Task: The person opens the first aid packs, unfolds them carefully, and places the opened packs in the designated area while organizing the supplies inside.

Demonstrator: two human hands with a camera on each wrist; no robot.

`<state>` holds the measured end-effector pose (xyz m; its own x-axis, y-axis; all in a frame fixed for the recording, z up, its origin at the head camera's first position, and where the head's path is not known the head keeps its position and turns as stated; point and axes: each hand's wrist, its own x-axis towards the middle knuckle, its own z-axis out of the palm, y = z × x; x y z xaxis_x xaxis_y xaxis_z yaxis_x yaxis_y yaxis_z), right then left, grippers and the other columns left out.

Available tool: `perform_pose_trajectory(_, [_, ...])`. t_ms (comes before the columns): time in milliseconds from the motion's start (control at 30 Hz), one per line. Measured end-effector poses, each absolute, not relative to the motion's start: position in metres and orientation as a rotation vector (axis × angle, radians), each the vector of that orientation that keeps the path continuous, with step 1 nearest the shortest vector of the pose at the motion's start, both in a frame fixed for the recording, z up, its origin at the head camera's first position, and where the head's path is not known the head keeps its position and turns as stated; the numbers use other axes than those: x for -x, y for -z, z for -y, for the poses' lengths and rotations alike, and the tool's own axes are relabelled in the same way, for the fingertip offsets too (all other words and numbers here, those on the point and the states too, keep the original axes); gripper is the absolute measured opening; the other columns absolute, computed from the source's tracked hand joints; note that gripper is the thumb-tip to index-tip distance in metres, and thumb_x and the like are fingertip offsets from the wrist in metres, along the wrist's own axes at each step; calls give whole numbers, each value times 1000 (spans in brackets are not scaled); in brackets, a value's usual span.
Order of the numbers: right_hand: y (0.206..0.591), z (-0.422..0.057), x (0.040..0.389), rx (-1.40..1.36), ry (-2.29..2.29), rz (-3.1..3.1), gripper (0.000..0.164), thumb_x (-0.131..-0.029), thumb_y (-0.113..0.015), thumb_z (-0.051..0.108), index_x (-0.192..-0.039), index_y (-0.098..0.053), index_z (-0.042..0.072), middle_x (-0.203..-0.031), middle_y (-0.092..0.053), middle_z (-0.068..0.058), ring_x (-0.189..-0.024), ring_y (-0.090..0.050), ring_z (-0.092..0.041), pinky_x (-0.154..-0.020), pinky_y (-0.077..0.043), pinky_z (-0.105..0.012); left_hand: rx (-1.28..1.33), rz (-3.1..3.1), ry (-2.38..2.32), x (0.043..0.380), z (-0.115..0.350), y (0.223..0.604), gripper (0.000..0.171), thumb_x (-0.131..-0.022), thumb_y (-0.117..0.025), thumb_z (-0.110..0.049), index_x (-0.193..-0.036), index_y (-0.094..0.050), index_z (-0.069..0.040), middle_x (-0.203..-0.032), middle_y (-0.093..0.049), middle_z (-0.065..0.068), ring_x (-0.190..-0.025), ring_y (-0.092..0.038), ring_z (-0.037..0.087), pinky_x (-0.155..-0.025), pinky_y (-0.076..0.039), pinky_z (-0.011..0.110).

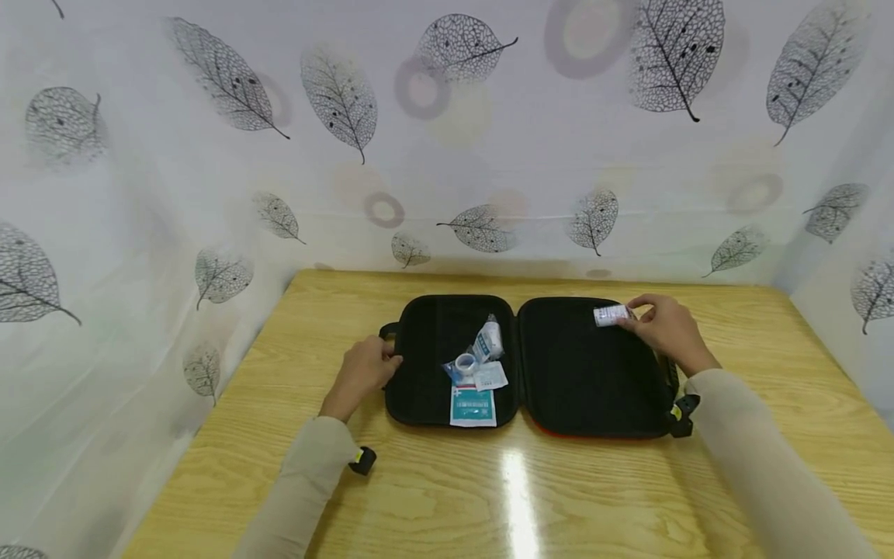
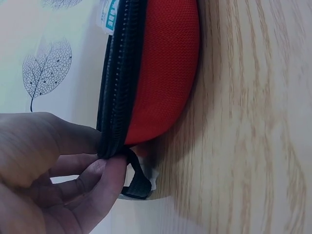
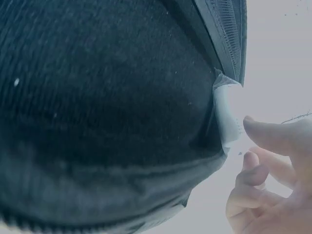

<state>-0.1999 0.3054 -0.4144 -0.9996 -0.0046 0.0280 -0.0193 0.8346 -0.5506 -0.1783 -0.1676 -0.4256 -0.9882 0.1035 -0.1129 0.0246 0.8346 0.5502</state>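
Observation:
A zippered case (image 1: 592, 388) with black lining and a red outer shell (image 2: 168, 73) lies spread flat on the wooden table. My left hand (image 1: 365, 371) pinches the rim of its left half beside a black strap loop (image 2: 139, 180). Over the far right corner of the right half, my right hand (image 1: 667, 330) holds a small white roll in clear wrapping (image 1: 611, 315) between thumb and fingers. In the right wrist view this wrapped roll (image 3: 228, 114) overlaps the case's edge.
In the left half lie a teal-and-white packet (image 1: 472, 407), a small white packet (image 1: 491, 376), a white tape ring (image 1: 466, 363) and a wrapped white roll (image 1: 492, 340). A leaf-patterned curtain (image 1: 489, 178) hangs behind the table (image 1: 447, 489).

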Motion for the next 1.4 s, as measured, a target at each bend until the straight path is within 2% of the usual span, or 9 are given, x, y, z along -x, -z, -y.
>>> perform_pose_trajectory(300, [413, -308, 205, -75, -883, 3043, 56, -99, -67, 26, -140, -52, -9, -82, -63, -14, -62, -54, -23, -55, -42, -36, -65, -2858, -850, 179, 167, 427, 37, -98, -67, -15, -64, -56, -10, -56, -50, 0, -51, -46, 13, -48, -36, 26])
perform_pose_trajectory(433, [415, -309, 206, -110, -869, 3051, 50, -100, -66, 23, -137, -55, -9, -79, -61, -12, -61, -50, -22, -56, -41, -36, -55, -2851, -859, 179, 167, 427, 37, -98, -67, -15, -64, -54, -11, -57, -51, 1, -51, -46, 14, -48, -35, 26])
perform_pose_trajectory(633, [417, -307, 208, -126, -863, 3043, 43, -99, -65, 18, -132, -61, -9, -65, -47, -5, -56, -37, -19, -53, -32, -34, -51, -2848, -863, 179, 168, 426, 42, -99, -67, -15, -62, -46, -13, -56, -47, 0, -50, -44, 13, -47, -34, 26])
perform_pose_trajectory(833, [420, -303, 211, -143, -865, 3076, 41, -99, -65, 17, -129, -62, -10, -67, -50, -8, -59, -42, -21, -55, -35, -34, -63, -2857, -851, 178, 169, 426, 45, -98, -67, -15, -61, -42, -14, -55, -42, -1, -50, -41, 13, -48, -32, 25])
perform_pose_trajectory(967, [423, -302, 212, -176, -860, 3097, 40, -99, -64, 16, -127, -63, -11, -59, -38, 0, -55, -39, -17, -53, -33, -33, -77, -2863, -855, 178, 169, 426, 48, -98, -67, -14, -61, -37, -15, -55, -37, -2, -49, -38, 12, -48, -30, 26])
perform_pose_trajectory(1067, [421, -301, 212, -177, -847, 3105, 40, -99, -64, 16, -127, -63, -11, -65, -48, -5, -58, -43, -20, -55, -35, -34, -83, -2870, -852, 179, 169, 427, 48, -98, -67, -14, -61, -37, -15, -55, -37, -2, -49, -38, 12, -48, -30, 26])
perform_pose_trajectory(1133, [418, -301, 211, -176, -822, 3115, 41, -99, -64, 17, -127, -63, -12, -76, -60, -15, -64, -49, -22, -58, -41, -36, -83, -2869, -847, 179, 168, 427, 47, -99, -67, -14, -61, -38, -14, -55, -38, -2, -49, -39, 13, -48, -30, 25])
perform_pose_trajectory(1233, [413, -300, 210, -173, -780, 3116, 44, -98, -65, 18, -129, -61, -13, -93, -67, -22, -68, -53, -24, -60, -44, -38, -85, -2871, -841, 179, 167, 427, 47, -99, -66, -15, -61, -39, -14, -55, -40, -2, -49, -40, 12, -48, -31, 25])
perform_pose_trajectory(1400, [408, -297, 211, -204, -769, 3102, 43, -97, -65, 16, -132, -61, -9, -74, -58, -15, -59, -44, -21, -56, -36, -35, -73, -2878, -852, 179, 167, 428, 49, -99, -67, -15, -61, -36, -15, -55, -37, -2, -49, -38, 12, -47, -30, 25])
